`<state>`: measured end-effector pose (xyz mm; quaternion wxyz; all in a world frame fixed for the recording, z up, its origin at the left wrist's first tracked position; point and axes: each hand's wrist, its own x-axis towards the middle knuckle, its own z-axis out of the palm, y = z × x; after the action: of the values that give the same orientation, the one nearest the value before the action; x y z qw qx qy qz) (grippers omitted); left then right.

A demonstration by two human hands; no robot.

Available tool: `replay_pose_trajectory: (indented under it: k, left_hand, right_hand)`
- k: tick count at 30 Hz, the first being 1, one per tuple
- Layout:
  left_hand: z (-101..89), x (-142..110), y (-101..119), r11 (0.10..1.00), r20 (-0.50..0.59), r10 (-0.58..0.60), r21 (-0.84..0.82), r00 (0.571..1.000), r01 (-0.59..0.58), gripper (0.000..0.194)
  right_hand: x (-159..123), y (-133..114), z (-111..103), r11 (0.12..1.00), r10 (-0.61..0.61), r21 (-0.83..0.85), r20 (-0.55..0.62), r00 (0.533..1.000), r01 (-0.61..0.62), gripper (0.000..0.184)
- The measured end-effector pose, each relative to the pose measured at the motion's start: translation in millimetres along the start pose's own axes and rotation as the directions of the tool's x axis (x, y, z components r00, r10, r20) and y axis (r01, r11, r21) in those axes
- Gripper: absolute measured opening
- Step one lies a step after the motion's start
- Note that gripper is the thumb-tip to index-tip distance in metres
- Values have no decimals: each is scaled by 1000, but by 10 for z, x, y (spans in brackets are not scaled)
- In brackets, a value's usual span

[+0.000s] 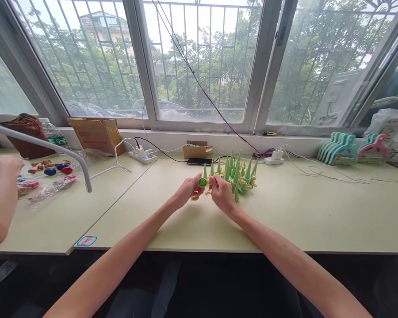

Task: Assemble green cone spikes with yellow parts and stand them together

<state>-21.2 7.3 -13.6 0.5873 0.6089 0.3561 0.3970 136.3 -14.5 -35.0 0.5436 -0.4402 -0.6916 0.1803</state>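
My left hand (187,192) is closed on a green cone-shaped plastic piece (203,179) whose round end faces me. Right beside it, my right hand (221,193) pinches a small yellow part (209,191) against that cone. Both hands hover just above the pale green table (285,216). Directly behind them stands a cluster of several upright green cones with yellow fittings (240,174).
Another person's arm (0,198) rests at the far left, near coloured wooden pieces (51,168) and plastic bags. A cardboard box (97,132), power strip (142,154), small box (196,149), phone (199,161), charger with cables (276,155) and stacked green and pink items (341,150) line the window sill side.
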Motion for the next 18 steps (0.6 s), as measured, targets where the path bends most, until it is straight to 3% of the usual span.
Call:
replay_pose_trajectory:
  k: [8,15,18]
  left_hand:
    - [-37,-42,4,995,53,86,49,995,-89,42]
    - [-32,-68,-8,941,28,194,278,981,-194,37]
    - [-30,-48,-31,883,12,320,358,947,-303,35]
  right_hand:
    - [3,48,2,1000,-6,-24,4,1000,7,39]
    - [15,41,-1,998,-6,-63,-13,1000,5,41]
    - [18,24,-4,997,0,-75,-18,1000,-1,42]
